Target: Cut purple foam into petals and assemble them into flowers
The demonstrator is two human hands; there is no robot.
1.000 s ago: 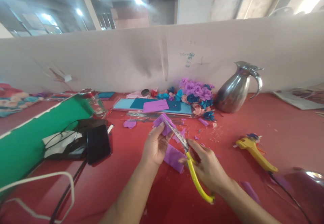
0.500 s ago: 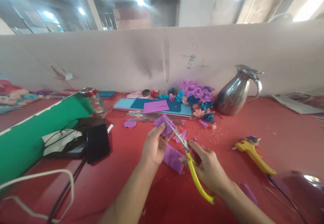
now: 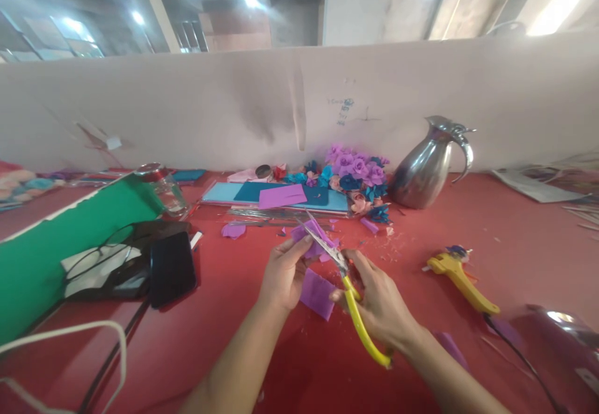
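Between thumb and fingers, my left hand (image 3: 284,275) pinches a small folded piece of purple paper (image 3: 306,234). My right hand (image 3: 377,295) is closed round the yellow handles of a pair of scissors (image 3: 359,326). The metal blades point up and left across the purple paper, slightly parted at the tips. Below the hands a purple paper strip (image 3: 317,294) lies on the red table (image 3: 224,339). Small purple scraps lie just behind the paper and blades.
Behind lie coloured paper sheets (image 3: 281,196), paper flowers (image 3: 358,167) and a metal jug (image 3: 421,170). At right rests a yellow glue gun (image 3: 461,281). Left are a black phone (image 3: 173,269), a glass jar (image 3: 166,192) and a green board (image 3: 88,245).
The view has turned slightly, so the scene sits a little further left. The scissor blades now lie across the purple paper with their tips parted and beyond its edge.
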